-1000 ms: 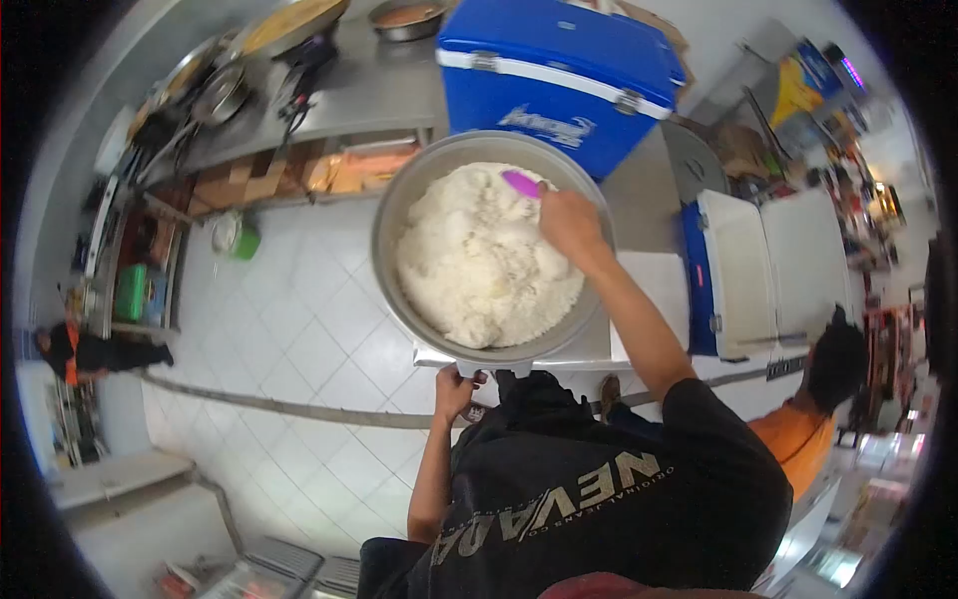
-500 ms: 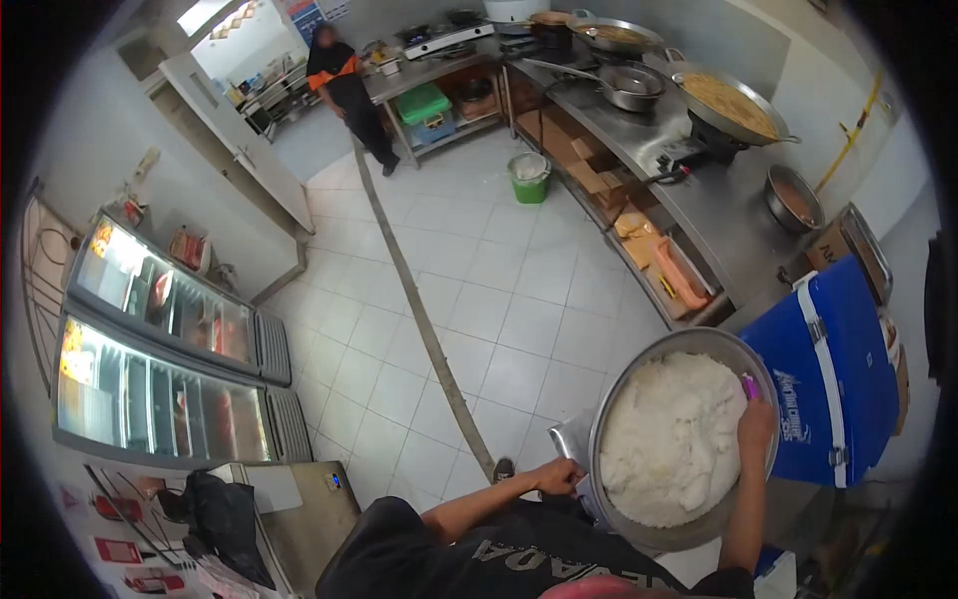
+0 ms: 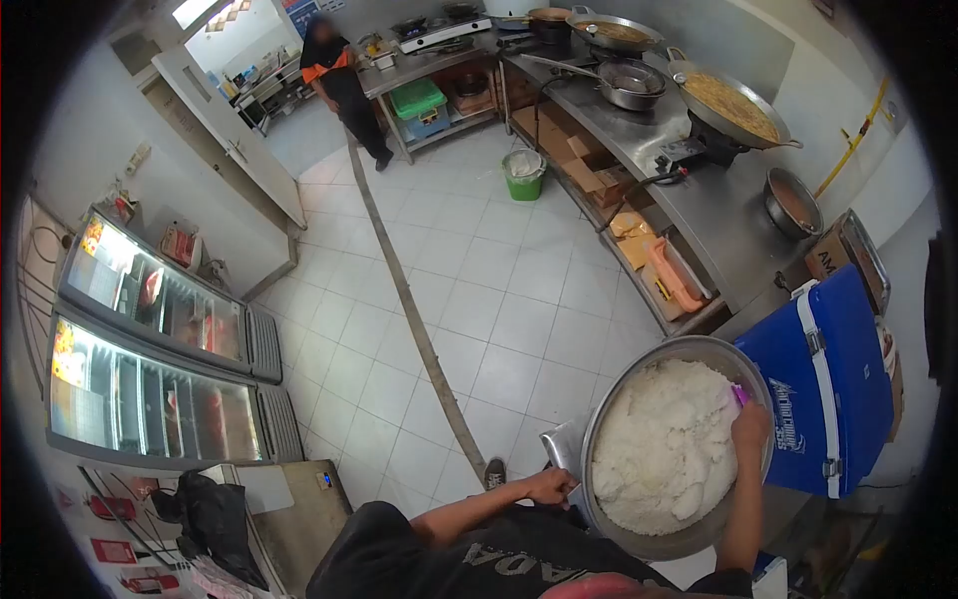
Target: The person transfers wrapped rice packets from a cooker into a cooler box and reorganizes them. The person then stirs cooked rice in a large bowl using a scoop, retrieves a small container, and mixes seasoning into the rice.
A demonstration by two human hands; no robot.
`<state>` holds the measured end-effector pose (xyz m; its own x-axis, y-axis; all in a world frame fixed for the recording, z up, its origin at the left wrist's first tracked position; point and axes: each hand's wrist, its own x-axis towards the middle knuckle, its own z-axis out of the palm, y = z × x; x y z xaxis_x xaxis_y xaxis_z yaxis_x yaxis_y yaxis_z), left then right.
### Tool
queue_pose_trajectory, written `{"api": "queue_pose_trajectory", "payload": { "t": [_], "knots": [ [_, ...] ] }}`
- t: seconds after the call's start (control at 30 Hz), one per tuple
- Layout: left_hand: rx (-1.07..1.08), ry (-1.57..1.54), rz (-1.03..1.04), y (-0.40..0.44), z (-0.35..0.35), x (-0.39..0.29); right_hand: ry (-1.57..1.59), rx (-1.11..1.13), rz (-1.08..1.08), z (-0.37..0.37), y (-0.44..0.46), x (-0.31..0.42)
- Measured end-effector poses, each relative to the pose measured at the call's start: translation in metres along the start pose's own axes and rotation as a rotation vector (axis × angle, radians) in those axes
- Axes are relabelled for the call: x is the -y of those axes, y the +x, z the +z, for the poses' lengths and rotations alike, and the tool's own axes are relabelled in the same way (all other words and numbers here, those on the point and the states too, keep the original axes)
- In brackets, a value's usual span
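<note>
A large round metal pot (image 3: 597,419) full of white cooked rice (image 3: 664,444) stands in front of me. At the left side of the pot, my left hand (image 3: 551,487) is closed, its fingers against the metal just below a bent silver piece (image 3: 563,445). My right hand (image 3: 750,427) reaches over the right rim and grips a purple utensil (image 3: 740,394). Only a short purple part shows; its shape and far end are hidden by the hand and rice. The rice surface is lumpy, with loose clumps along its right side.
A blue cooler (image 3: 813,389) stands close to the pot's right. Beyond it runs a steel counter (image 3: 709,215) with large pans (image 3: 733,105). A green bucket (image 3: 523,180) sits on the tiled floor. Another person (image 3: 344,90) stands near the doorway. Glass-fronted fridges (image 3: 150,389) line the left.
The purple utensil and my right hand have shifted slightly down and left. The rice surface looks more broken up. The whole view has shifted a little, and my left hand stays by the pot.
</note>
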<state>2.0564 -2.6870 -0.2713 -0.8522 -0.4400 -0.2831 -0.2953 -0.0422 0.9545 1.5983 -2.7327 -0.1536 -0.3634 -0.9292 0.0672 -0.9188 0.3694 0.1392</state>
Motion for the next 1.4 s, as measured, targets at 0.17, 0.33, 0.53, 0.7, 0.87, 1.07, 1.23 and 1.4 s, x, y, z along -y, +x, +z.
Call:
{"api": "queue_pose_trajectory", "payload": {
  "t": [0.17, 0.33, 0.53, 0.7, 0.87, 1.07, 1.23, 1.4],
  "knots": [
    [-0.036, 0.001, 0.05, -0.001, 0.0, 0.008, 0.031, 0.109, 0.011, -0.009, 0.004, 0.013],
    [-0.051, 0.104, 0.054, -0.006, -0.003, 0.014, 0.303, -0.043, 0.047, -0.036, -0.005, 0.048],
    [-0.1, -0.149, -0.093, 0.009, -0.032, 0.086, 0.218, -0.079, 0.3, 0.023, 0.037, 0.065],
    [0.015, 0.003, -0.165, 0.025, -0.011, 0.015, 0.077, -0.053, 0.341, 0.095, 0.077, 0.042],
    [0.031, 0.08, -0.184, 0.023, -0.002, 0.0, 0.161, 0.039, 0.395, 0.024, 0.014, 0.041],
    [-0.01, 0.134, -0.253, 0.003, 0.003, -0.013, 0.112, 0.045, 0.377, 0.035, -0.001, 0.039],
    [0.009, 0.144, -0.274, -0.011, -0.001, -0.026, 0.106, -0.21, 0.476, 0.01, -0.012, 0.046],
    [-0.131, -0.142, -0.072, -0.004, 0.009, 0.019, 0.35, -0.12, 0.411, 0.016, -0.009, 0.03]
  ]
}}
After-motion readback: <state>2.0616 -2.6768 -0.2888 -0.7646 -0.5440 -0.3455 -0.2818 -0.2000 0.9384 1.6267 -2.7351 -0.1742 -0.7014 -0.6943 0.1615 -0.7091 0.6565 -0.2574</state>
